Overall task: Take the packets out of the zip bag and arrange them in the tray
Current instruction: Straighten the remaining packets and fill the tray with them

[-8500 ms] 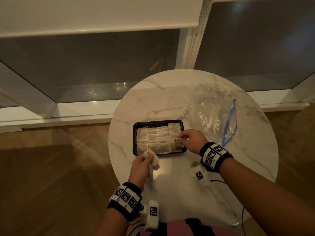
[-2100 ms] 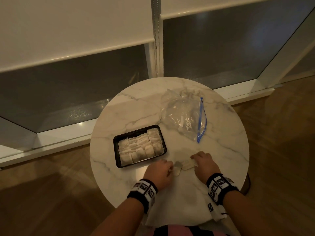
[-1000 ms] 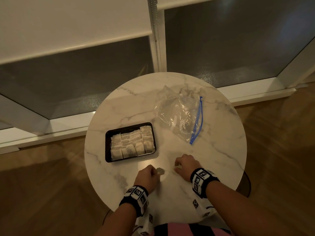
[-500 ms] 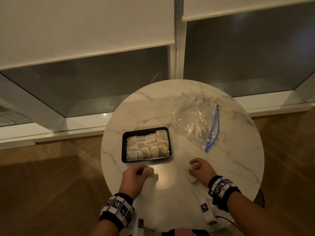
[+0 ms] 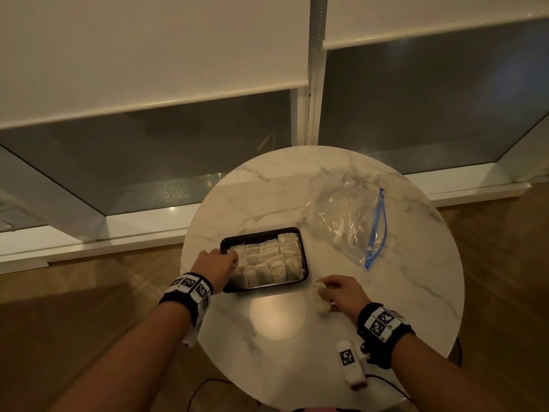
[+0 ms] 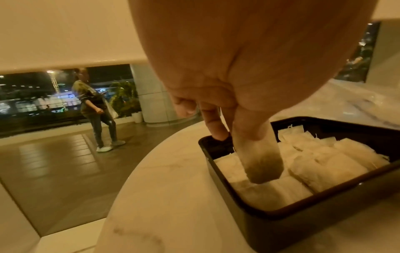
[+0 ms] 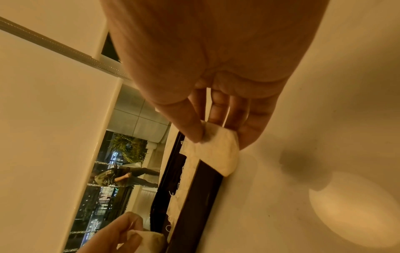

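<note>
A black tray [image 5: 305,264] packed with several white packets [image 5: 269,261] sits on the round marble table [image 5: 386,307]. My left hand [image 5: 218,264] is over the tray's left end and pinches a packet [image 6: 263,166] that hangs down into the tray [image 6: 281,220] onto the packets there. My right hand [image 5: 338,292] hovers just right of the tray's near corner and pinches another white packet [image 7: 218,154] between thumb and fingers, low over the table. The clear zip bag [image 5: 347,218] with its blue seal lies flat at the back right and looks empty.
The table stands against a window sill with roller blinds above. A bright lamp reflection [image 5: 277,318] lies on the marble near me. Outside the glass, a person [image 6: 95,109] walks past. Wood floor surrounds the table.
Half a second ago both hands held packets on the table in front of the tray. The left hand has since moved up over the tray's left end; the right hand moved only slightly.
</note>
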{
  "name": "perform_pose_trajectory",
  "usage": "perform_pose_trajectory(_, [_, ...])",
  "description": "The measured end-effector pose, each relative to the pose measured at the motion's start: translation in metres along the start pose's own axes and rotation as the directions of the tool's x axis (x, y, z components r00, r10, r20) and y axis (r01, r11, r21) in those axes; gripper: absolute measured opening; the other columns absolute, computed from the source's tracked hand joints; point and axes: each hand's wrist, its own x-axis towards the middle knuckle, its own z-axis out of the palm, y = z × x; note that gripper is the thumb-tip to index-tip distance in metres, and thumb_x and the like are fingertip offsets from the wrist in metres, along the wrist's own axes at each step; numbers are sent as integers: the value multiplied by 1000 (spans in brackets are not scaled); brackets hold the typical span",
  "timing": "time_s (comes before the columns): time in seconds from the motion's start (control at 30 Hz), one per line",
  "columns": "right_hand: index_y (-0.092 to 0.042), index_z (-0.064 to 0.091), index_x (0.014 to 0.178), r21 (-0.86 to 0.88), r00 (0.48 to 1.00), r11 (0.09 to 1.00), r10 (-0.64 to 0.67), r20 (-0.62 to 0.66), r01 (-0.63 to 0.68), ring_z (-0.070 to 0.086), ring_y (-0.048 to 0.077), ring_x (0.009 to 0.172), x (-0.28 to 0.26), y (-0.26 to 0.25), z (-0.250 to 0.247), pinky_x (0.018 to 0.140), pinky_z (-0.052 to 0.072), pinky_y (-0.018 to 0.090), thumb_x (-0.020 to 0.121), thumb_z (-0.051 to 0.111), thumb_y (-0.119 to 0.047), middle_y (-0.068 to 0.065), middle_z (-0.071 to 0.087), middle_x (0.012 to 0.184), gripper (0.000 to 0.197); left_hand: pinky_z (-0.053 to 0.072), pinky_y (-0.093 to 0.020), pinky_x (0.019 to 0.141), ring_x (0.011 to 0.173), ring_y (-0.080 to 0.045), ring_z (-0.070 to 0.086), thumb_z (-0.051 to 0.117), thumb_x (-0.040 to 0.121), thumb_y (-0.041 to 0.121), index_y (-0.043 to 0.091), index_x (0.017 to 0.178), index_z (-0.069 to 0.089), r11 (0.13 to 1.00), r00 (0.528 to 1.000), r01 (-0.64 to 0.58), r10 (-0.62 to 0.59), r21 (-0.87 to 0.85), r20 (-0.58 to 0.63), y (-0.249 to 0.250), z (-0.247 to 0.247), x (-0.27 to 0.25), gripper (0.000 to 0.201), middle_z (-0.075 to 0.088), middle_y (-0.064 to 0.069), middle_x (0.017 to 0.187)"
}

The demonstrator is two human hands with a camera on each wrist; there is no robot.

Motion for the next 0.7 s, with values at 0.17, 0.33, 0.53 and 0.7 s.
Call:
perform_pose_trajectory(0.17, [-7, 69, 100, 41, 998, 998, 52, -30, -51, 69, 24, 84, -6, 4, 0, 63, 58, 32, 88, 65, -2, 15, 71, 99, 13, 44, -36, 88, 103, -31, 57, 46, 100, 28, 28, 125, 49, 997, 988, -74, 69, 36, 139, -7, 11, 20, 25, 60, -10, 122])
perform_pose_trajectory(0.33, [-3, 67, 104, 126, 993, 987, 103, -53, -96, 70, 26, 84, -10, 1, 2, 61, 56, 31, 88, 64, 0, 17, 71, 101, 16, 41, -36, 88, 105, -32, 58, 38, 101, 30, 23, 125, 50, 991, 976, -107, 89, 84, 198, -6, 14, 27, 28, 62, -12, 120])
perform_pose_trajectory(0.53, [-3, 66, 104, 167, 993, 981, 109, -38, -102, 70, 24, 80, -14, -7, 13, 59, 55, 29, 90, 62, 0, 14, 70, 93, 15, 44, -38, 90, 103, -29, 60, 46, 92, 23, 24, 117, 55, 997, 987, -80, 79, 2, 141, -1, 17, 26, 27, 63, -7, 117])
perform_pose_trajectory(0.7, [-3, 65, 106, 157, 993, 982, 112, -33, -105, 69, 26, 83, -14, -11, 24, 61, 56, 31, 89, 61, 1, 16, 69, 96, 17, 50, -33, 84, 104, -24, 56, 63, 80, 12, 21, 120, 53, 955, 994, -50, 21, -294, -104, -5, 24, 17, 42, 50, -2, 121])
